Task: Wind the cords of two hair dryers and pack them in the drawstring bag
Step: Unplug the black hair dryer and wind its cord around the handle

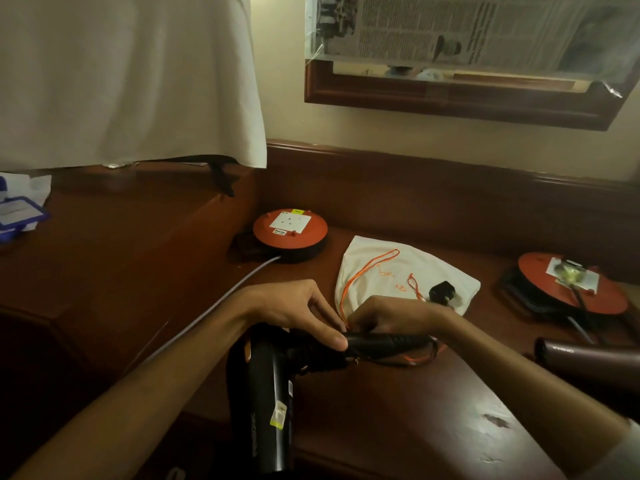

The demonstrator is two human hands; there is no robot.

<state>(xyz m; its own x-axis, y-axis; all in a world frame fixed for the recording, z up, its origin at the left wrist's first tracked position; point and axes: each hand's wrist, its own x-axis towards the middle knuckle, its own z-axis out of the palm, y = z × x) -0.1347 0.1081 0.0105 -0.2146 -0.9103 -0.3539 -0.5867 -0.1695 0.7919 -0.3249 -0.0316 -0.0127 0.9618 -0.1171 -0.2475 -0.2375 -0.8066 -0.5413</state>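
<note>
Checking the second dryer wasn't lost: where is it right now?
The second dryer lies on the desk at the right edge, just below the right-hand cable reel.

Black hair dryer [266, 386] lies near flat white drawstring bag [388, 268]; brown dryer [588, 353] right.
</note>
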